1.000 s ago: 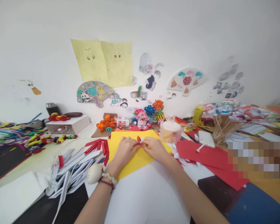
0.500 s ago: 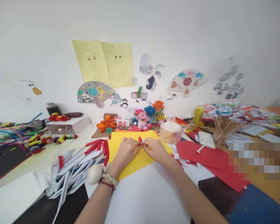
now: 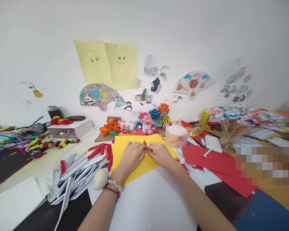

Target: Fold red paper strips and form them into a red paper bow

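Observation:
Between my fingertips is a small folded red paper piece (image 3: 144, 143) with a pointed tip showing upward; its lower part is hidden by my fingers. My left hand (image 3: 133, 155) pinches it from the left, the back of the hand turned up. From the other side my right hand (image 3: 159, 154) meets it with thumb and forefinger closed. Both hands are over yellow paper sheets (image 3: 135, 175), which lie on a large white sheet (image 3: 151, 202).
Folded white strips (image 3: 79, 173) and red strips (image 3: 100, 150) lie left. Red sheets (image 3: 214, 160) spread to the right. A lidded plastic cup (image 3: 176, 136) stands behind my right hand. Farther back are paper flowers (image 3: 154, 115); wooden sticks (image 3: 227, 136) stand bundled at right.
My left hand has turned and shifted slightly over the red paper piece, so less of it shows. The left wrist has moved a little to the right. My right hand has hardly moved.

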`<action>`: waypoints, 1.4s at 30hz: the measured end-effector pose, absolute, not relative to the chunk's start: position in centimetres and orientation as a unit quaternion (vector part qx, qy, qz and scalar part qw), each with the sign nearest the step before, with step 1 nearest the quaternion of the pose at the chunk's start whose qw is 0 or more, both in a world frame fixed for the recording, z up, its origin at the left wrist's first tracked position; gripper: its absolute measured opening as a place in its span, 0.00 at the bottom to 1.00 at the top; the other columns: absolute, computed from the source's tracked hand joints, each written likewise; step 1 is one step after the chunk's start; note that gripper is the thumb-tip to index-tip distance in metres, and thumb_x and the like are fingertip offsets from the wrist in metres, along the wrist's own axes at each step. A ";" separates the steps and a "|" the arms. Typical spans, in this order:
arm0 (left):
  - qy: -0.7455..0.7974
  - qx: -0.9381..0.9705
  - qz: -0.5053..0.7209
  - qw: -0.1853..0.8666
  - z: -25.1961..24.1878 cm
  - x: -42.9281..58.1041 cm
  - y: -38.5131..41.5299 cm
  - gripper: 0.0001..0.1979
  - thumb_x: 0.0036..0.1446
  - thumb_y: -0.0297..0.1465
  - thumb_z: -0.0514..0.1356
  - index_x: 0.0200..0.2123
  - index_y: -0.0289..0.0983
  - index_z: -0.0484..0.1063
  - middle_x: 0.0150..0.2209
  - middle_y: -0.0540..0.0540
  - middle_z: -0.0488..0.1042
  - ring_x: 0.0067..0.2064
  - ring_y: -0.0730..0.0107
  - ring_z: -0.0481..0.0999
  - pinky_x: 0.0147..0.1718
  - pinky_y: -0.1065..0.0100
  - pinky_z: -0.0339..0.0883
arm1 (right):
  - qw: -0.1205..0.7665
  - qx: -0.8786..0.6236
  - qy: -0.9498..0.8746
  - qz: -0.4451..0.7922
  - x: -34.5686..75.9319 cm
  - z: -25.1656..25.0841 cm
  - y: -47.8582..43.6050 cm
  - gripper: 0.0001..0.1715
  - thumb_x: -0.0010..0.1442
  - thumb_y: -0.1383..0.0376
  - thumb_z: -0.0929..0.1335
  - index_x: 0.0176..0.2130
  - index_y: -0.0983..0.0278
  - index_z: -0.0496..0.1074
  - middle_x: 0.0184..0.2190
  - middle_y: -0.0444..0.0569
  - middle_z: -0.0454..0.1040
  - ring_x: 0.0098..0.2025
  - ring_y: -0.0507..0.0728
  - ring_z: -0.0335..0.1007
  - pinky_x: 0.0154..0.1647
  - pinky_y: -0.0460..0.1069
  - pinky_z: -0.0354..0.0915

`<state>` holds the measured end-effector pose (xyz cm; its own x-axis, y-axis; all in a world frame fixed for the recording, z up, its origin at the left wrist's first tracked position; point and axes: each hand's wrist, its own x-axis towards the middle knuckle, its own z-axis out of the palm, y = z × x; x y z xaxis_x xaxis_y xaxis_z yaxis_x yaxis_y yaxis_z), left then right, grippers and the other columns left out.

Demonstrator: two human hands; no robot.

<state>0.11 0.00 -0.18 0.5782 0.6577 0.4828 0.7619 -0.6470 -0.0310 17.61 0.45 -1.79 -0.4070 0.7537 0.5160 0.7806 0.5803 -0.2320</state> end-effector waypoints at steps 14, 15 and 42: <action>-0.403 -0.880 -0.226 0.110 -0.2 0.0 0.1 0.07 0.59 0.27 0.54 0.33 0.38 0.71 0.33 0.45 0.75 0.36 0.65 0.69 0.37 0.61 0.55 | 0.287 -0.443 -0.849 -0.028 17.7 -2.2 0.9 0.11 0.62 0.69 0.64 0.34 0.62 0.76 0.29 0.46 0.73 0.32 0.53 0.68 0.30 0.46 0.55; -0.402 -0.881 -0.225 0.107 -0.2 0.0 0.1 0.07 0.58 0.27 0.54 0.32 0.38 0.71 0.32 0.46 0.75 0.35 0.65 0.69 0.37 0.61 0.55 | 0.285 -0.440 -0.851 -0.025 17.8 -2.2 0.9 0.11 0.62 0.69 0.64 0.34 0.62 0.76 0.30 0.46 0.73 0.33 0.53 0.68 0.30 0.46 0.56; -0.413 -0.879 -0.213 0.110 -0.1 -0.5 0.1 0.09 0.62 0.30 0.53 0.34 0.38 0.73 0.33 0.45 0.76 0.35 0.65 0.69 0.37 0.61 0.53 | 0.355 -0.425 -0.831 0.050 17.7 -2.0 0.7 0.09 0.60 0.70 0.67 0.35 0.61 0.78 0.32 0.45 0.76 0.36 0.52 0.70 0.35 0.45 0.58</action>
<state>-0.50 0.12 -0.13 0.5680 0.6789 0.4652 0.7725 -0.6348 -0.0168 17.73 0.72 -1.95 -0.3866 0.7420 0.5477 0.6715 0.6336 -0.3842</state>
